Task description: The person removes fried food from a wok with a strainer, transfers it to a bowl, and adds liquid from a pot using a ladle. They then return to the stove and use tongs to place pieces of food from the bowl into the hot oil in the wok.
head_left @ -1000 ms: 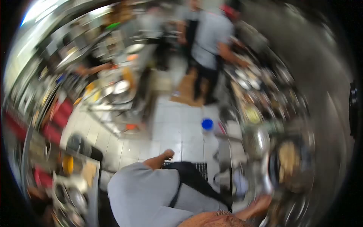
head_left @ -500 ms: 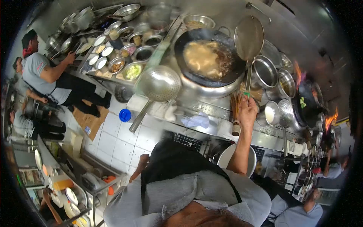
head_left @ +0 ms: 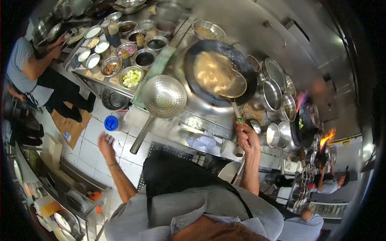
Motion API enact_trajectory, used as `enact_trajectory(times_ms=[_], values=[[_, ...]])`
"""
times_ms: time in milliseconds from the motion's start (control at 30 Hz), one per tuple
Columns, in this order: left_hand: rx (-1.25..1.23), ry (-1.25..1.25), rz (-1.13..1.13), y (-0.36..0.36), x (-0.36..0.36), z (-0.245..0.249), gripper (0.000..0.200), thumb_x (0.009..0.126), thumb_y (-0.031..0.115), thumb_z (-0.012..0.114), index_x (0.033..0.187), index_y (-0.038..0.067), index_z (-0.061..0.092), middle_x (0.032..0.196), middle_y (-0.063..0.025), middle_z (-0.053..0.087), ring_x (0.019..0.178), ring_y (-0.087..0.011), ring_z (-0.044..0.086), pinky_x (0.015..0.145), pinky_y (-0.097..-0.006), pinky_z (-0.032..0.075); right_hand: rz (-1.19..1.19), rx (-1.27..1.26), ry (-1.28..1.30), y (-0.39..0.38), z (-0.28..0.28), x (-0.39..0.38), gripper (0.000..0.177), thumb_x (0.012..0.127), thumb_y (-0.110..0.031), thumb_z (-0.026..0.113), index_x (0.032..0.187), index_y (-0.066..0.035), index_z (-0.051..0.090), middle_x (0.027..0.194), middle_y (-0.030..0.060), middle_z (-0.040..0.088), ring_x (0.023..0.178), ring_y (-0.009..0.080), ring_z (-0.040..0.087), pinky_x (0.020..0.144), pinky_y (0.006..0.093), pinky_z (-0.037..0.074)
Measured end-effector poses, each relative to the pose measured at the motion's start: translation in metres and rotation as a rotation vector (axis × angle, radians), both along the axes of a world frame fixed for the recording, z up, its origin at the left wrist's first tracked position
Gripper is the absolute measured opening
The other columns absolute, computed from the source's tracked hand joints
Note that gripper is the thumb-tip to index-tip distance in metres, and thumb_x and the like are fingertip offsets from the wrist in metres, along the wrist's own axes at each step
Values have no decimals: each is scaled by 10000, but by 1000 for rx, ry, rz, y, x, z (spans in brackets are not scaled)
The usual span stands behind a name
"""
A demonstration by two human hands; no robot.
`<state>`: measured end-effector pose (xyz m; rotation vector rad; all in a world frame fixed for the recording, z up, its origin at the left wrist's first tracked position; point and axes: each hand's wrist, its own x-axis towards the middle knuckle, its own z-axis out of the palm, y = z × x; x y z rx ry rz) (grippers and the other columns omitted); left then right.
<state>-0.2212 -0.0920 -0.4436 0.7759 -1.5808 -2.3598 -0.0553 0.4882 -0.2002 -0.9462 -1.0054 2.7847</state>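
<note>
My right hand (head_left: 248,136) is closed round the handle of a wire strainer (head_left: 237,86), whose bowl dips into the dark wok (head_left: 245,56) at its right side. Pale pieces in cloudy liquid (head_left: 209,70) fill the middle of the wok. To the left, above the floor tiles, my left hand (head_left: 106,144) hangs with nothing in it, its fingers apart. A perforated metal ladle (head_left: 165,96) lies left of the wok, its handle pointing toward my left hand.
Bowls of ingredients, among them chopped greens (head_left: 131,77), stand on a side table at the left. Another person (head_left: 32,72) stands beyond it. Metal pots (head_left: 272,94) line the right side, with an open flame (head_left: 327,137) farther right. A blue-lidded container (head_left: 111,123) is low down.
The strainer has come down from above the pots into the wok, with my right hand moving left and lower. My left hand has swung out to the left and up. The whole view has shifted.
</note>
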Motion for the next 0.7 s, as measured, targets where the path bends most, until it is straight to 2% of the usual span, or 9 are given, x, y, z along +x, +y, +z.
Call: enact_trajectory(times_ms=[33,100,200,267,333,400,433,533,700], values=[[7,43,-59,10,-8,71,317,1019,248,522,1230,16,571,1043,-69,598,878,-171,603,788,-303,525,-2,-45,-12,3,-4,-7,177,938,22,478,1104,12,537,697,8,481,405,40,323,292,210,258],[174,336,-312,8,-25,136,300,998,238,574,1198,15,574,1044,-69,603,897,-181,609,831,-308,506,8,-145,-3,14,-14,-21,196,946,23,466,1131,10,529,702,4,481,399,39,320,294,204,259],[124,641,-687,75,-13,258,277,959,241,599,977,-34,620,927,-124,634,866,-207,635,809,-331,506,44,-220,39,24,-30,-41,240,965,23,441,1192,8,517,724,4,493,397,36,323,299,192,264],[288,883,-1056,132,9,314,288,961,241,599,820,-5,649,819,-176,678,795,-277,664,758,-396,533,14,-143,44,20,-30,-49,237,976,9,449,1203,8,518,748,6,504,407,33,320,301,188,265],[578,1066,-1659,187,32,376,186,972,122,587,954,-38,680,935,-190,700,889,-327,675,806,-432,531,34,-94,92,21,-40,-45,221,988,-12,461,1199,8,520,762,10,514,412,33,314,298,189,258],[988,1170,-1993,240,70,408,258,1032,213,515,1134,-11,590,1014,-112,659,981,-287,626,883,-397,476,97,-43,153,20,-50,-37,204,1001,-39,475,1194,9,521,772,15,524,418,34,309,294,191,249],[1153,1213,-1973,259,91,429,313,1045,286,497,1048,-3,617,978,-69,643,943,-160,633,856,-320,505,79,70,125,9,-42,-31,198,1006,-50,478,1190,8,521,772,18,528,416,35,309,291,193,246],[1130,1066,-2264,260,104,481,342,1053,314,470,1003,4,603,941,-63,629,887,-163,639,807,-311,518,83,508,4,-24,-18,-22,143,1004,-110,529,1110,-22,567,721,13,526,408,43,352,284,214,252],[1320,1065,-2356,283,135,480,342,1053,317,471,1000,6,601,934,-62,626,876,-162,638,797,-308,517,67,1030,-126,-35,-25,-13,145,994,-126,554,1068,-15,610,683,-14,524,478,47,413,378,229,323]])
